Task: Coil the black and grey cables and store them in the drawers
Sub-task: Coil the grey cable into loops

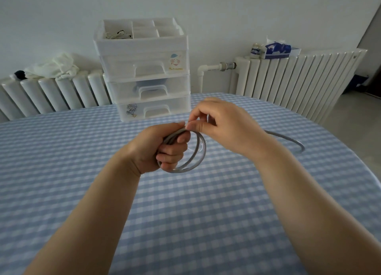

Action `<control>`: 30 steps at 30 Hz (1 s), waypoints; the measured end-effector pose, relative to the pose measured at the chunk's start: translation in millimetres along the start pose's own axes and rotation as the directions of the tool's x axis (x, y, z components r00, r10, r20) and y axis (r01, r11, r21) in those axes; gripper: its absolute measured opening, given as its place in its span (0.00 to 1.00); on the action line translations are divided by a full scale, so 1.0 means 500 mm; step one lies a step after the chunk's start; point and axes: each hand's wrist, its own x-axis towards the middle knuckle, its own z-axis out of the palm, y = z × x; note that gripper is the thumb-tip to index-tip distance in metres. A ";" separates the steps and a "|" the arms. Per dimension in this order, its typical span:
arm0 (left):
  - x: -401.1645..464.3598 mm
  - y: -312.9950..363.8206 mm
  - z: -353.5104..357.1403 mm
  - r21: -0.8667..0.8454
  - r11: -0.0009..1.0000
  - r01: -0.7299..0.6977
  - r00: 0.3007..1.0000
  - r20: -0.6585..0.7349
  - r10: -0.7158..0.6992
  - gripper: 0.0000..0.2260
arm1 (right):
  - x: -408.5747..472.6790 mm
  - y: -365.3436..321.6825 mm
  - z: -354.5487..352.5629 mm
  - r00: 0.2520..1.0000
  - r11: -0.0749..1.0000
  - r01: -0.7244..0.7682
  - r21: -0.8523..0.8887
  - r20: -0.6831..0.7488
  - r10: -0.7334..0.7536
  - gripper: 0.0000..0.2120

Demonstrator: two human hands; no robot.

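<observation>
My left hand grips a small coil of grey cable above the table; a few loops hang out to the right of its fingers. My right hand pinches the cable at the top of the coil, right beside the left thumb. The loose tail of the cable trails from behind my right wrist and curves across the checked cloth. A white plastic drawer unit stands at the table's far edge, its three drawers closed, with an open tray on top. No black cable is visible on the table.
The table carries a blue and white checked cloth. Radiators line the wall on both sides behind it. White cloth lies on the left radiator; a tissue box and a small jar sit on the right one. Cords lie in the top tray.
</observation>
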 end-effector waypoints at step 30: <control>0.003 0.023 0.033 -0.306 0.649 -0.696 0.696 -0.510 0.506 0.22 | -0.003 0.044 0.018 0.935 0.959 -0.277 -0.066 0.213 0.285 0.13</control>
